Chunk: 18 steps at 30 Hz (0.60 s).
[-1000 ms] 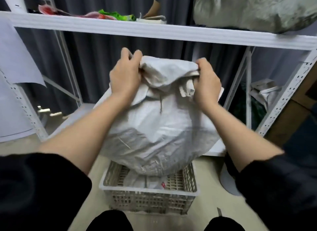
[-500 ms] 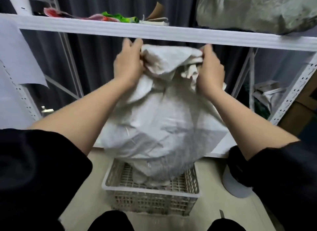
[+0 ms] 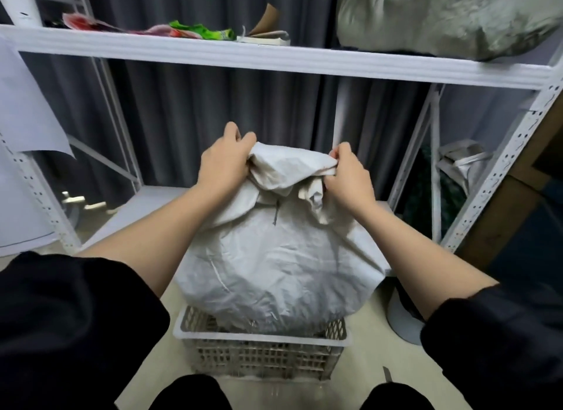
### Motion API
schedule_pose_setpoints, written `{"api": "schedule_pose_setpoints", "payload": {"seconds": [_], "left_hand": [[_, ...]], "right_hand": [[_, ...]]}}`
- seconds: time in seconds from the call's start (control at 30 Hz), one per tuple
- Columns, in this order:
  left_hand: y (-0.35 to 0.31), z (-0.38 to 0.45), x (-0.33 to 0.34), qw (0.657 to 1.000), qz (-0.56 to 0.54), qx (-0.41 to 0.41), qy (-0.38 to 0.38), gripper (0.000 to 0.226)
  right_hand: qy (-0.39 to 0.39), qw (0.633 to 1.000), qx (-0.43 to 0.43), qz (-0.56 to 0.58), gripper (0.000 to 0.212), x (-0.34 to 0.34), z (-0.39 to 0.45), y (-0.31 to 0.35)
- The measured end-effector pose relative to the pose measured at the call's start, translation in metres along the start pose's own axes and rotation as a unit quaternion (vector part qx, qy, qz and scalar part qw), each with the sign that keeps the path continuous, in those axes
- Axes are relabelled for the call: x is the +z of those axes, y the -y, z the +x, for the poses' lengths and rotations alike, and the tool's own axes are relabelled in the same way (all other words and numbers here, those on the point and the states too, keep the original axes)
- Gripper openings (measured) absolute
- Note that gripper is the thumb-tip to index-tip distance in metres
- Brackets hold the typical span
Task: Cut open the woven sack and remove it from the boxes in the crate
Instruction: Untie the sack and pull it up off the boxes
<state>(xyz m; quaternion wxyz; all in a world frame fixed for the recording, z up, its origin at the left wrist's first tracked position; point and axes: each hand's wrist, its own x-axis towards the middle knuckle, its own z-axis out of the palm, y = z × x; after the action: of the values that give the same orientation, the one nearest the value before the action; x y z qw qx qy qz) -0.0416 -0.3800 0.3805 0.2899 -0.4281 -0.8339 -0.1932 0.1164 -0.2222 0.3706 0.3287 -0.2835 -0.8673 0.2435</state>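
Both hands grip the bunched top of the woven sack (image 3: 274,266): the left hand (image 3: 225,162) has its fingers curled over the left end of the gathered cloth, and the right hand (image 3: 347,178) pinches the right end with fingers and thumb closed on a fold. Between the two hands the sack's upper edge is stretched into a short ridge, with loose flaps hanging below it on the right. Its body hangs beneath the hands as a rounded, wrinkled bulge, and its lower part sits inside the white plastic crate (image 3: 262,348) on the floor. Sack fabric fills the crate's opening almost wholly; whatever lies under it cannot be made out through the lattice walls. Black sleeves (image 3: 76,318) cover both upper arms, forearms bare. Behind the sack stands a white metal shelving rack (image 3: 274,59), its middle shelf board running across the view above the hands. On that board lie a green wrapper (image 3: 201,31), some red and pink packaging, a small open book (image 3: 265,37) and, at the right, a large grey-green bag (image 3: 441,16). Dark grey curtains (image 3: 213,110) hang behind the rack. A white sheet (image 3: 27,110) droops at the left, and a white bag with handles (image 3: 463,162) sits on the rack's lower right side.
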Motion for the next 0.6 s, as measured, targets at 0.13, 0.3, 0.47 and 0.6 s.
{"api": "schedule_pose_setpoints", "payload": {"seconds": [0.13,0.3,0.47,0.6], "left_hand": [[0.011,-0.012,0.012,0.998,0.014,0.058,0.026,0.017],[0.011,-0.012,0.016,0.993,0.062,0.097,-0.012,0.016],[0.018,-0.014,0.023,0.927,0.188,0.311,-0.092,0.033],[0.005,-0.017,0.021,0.909,0.216,0.354,-0.053,0.03]], "right_hand": [[0.33,0.929,0.081,0.148,0.01,-0.027,0.004,-0.014],[0.19,0.975,-0.004,-0.111,0.043,-0.028,0.021,-0.017],[0.351,0.923,0.004,-0.155,0.11,0.002,0.022,-0.028],[0.399,0.911,0.072,-0.077,0.108,0.035,0.009,-0.03]]}}
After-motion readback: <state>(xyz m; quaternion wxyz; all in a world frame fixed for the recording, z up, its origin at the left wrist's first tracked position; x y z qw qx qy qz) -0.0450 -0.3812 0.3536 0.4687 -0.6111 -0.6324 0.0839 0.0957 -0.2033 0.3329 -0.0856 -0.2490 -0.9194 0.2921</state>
